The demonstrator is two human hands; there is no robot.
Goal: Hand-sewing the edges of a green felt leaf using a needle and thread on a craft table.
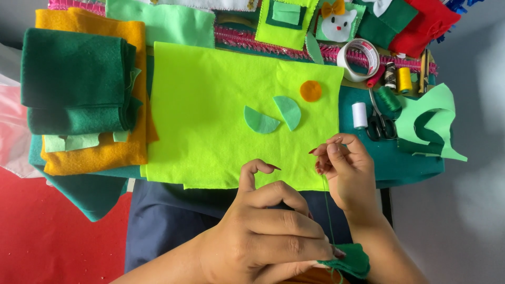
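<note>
The left hand (263, 236) pinched a small dark green felt piece (350, 260) low by the lap. The right hand (344, 163) held a needle, too thin to see, pulling green thread (329, 210) up tight. Sewing was underway. 2 green half circles (272, 115) and 1 orange circle (311, 91) lay loose on the bright lime felt sheet (210, 115), not sewn yet.

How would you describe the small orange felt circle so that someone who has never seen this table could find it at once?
Start at the big lime-green felt sheet spread in the middle of the table. Near its upper right corner lies the small orange felt circle, just above two mint-green half-circles. It is the only full round piece and the only orange one on that sheet.
</note>
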